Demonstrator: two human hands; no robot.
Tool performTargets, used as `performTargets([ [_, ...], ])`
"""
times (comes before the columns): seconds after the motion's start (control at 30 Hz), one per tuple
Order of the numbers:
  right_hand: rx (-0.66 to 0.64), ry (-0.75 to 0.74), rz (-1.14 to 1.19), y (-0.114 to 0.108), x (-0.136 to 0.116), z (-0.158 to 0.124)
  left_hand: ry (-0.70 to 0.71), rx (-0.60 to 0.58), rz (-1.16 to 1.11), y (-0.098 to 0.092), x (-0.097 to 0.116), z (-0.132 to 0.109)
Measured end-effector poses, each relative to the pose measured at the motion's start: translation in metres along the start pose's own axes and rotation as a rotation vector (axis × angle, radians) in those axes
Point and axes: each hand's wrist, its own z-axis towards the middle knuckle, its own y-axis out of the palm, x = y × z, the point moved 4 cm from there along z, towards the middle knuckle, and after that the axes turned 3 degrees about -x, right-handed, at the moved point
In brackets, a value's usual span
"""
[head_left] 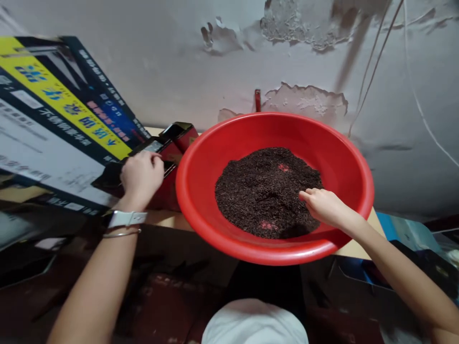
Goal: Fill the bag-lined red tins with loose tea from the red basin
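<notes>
A wide red basin (pixel 201 200) holds a heap of dark brown, fine loose grains or leaf bits (pixel 265 186); their exact kind is unclear. Over the heap's right side is my right hand (pixel 324 205), its fingers drawn together in a pinch or loose fist. Whatever it holds is hidden. My left hand (pixel 141 174), with a watch and a bangle on the wrist, is at the row of small dark red-and-black boxes (pixel 182 136) left of the basin. Its fingers curl down over an open box top, their tips out of sight.
A large printed carton (pixel 68 119) leans at the left, close behind the boxes. The basin stands on a narrow light wooden surface (pixel 172 220) against a peeling wall (pixel 161 62). Cables (pixel 376 62) hang at the right. Blue packaging (pixel 409 229) lies beyond the surface's right end.
</notes>
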Motion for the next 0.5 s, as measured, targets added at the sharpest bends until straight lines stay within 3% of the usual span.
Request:
performTargets([
  [0.07,-0.04,-0.041,0.01,0.009,-0.002,0.003,-0.035,-0.158,0.13,0.023,-0.016,-0.013],
  [0.17,-0.094,-0.077,0.055,0.02,-0.002,0.004,-0.065,-0.282,0.204,0.049,-0.03,-0.031],
  [0.33,-0.102,-0.11,0.169,0.026,0.003,0.01,-0.051,-0.24,0.145,0.069,-0.041,-0.041],
  [0.4,0.018,-0.092,0.137,0.011,0.0,0.008,-0.074,-0.205,0.121,0.073,-0.043,-0.04],
  [0.5,0.446,-0.177,0.164,-0.033,-0.022,-0.026,-0.094,-0.179,0.088,0.078,-0.044,-0.039],
])
